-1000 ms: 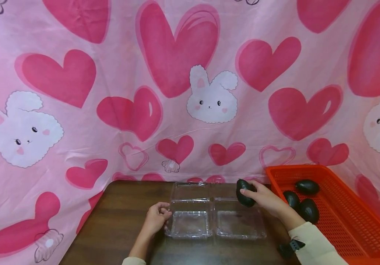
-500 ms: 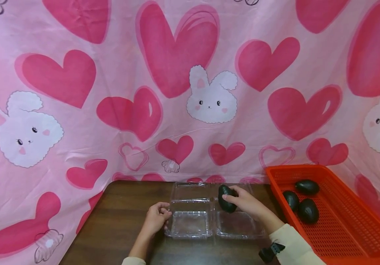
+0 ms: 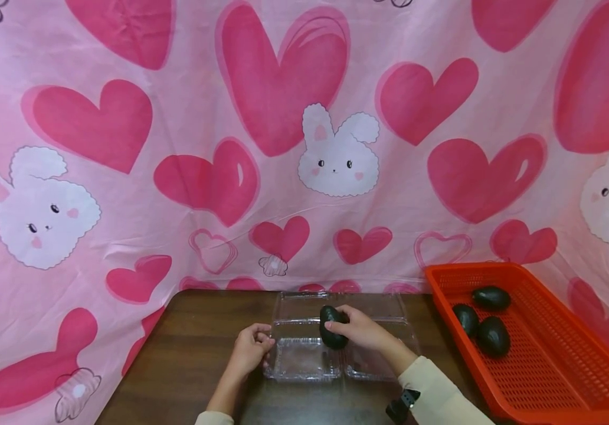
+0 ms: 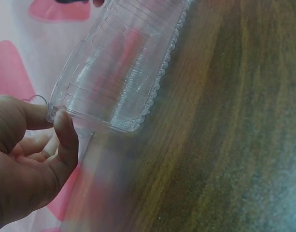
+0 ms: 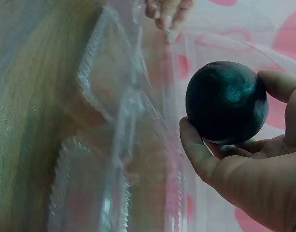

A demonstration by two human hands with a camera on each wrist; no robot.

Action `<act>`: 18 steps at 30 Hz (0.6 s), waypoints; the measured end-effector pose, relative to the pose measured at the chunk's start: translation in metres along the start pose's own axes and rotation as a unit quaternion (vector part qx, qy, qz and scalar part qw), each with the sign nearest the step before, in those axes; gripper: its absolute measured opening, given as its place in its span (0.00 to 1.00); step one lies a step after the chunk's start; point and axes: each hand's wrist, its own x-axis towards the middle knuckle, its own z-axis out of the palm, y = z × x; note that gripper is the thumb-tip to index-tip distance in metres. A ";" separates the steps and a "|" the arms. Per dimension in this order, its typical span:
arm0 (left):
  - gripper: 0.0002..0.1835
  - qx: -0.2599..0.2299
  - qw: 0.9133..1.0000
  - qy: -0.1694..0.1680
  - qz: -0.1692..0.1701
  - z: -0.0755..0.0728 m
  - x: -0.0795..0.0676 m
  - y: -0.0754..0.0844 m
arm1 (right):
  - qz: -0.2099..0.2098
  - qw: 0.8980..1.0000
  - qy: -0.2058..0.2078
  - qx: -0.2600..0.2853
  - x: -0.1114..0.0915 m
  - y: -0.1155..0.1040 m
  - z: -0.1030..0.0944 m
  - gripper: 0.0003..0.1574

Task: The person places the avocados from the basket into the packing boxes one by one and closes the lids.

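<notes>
Avocado [image 3: 328,332] moved across toward the left box [image 3: 304,375]; I've right hand [image 3: 360,330] gripping it, left hand [image 3: 251,349] pinching that box, likely to steady it.

Backdrop cloth [image 3: 405,203]: pink, printed with darker hearts [image 3: 283,94] and white rabbits [image 3: 339,162] | Table [image 3: 193,330]: brown, wood-grained

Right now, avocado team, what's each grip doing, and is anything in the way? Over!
Left grip pinching edge of left clear container. Right grip holding dark avocado aloft. No obstacle visible between dark avocado and left clear container.
</notes>
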 end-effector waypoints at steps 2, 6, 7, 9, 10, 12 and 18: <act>0.16 0.000 1.000 0.002 -0.001 0.000 -0.001 0.001 | -0.001 1.000 -0.004 -0.004 0.003 0.000 0.006 0.35; 0.16 0.003 1.000 0.004 -0.001 0.000 -0.001 0.002 | -0.001 1.000 -0.011 -0.017 0.007 -0.001 0.016 0.35; 0.16 0.005 1.000 0.004 -0.001 0.000 -0.001 0.002 | 0.002 1.000 -0.011 -0.020 0.008 -0.001 0.018 0.35; 0.16 0.006 1.000 0.002 0.000 0.000 -0.001 0.001 | 0.006 0.999 -0.009 -0.031 0.010 -0.003 0.022 0.35; 0.16 0.006 1.000 0.001 -0.001 0.000 0.000 0.000 | 0.010 0.999 -0.009 -0.033 0.010 -0.005 0.024 0.35; 0.16 0.006 1.000 -0.001 0.000 0.001 0.000 0.000 | 0.019 0.999 -0.009 -0.035 0.013 -0.007 0.027 0.36; 0.16 0.003 1.000 -0.001 -0.001 0.000 0.000 0.001 | 0.050 0.999 -0.009 -0.004 0.020 -0.012 0.040 0.36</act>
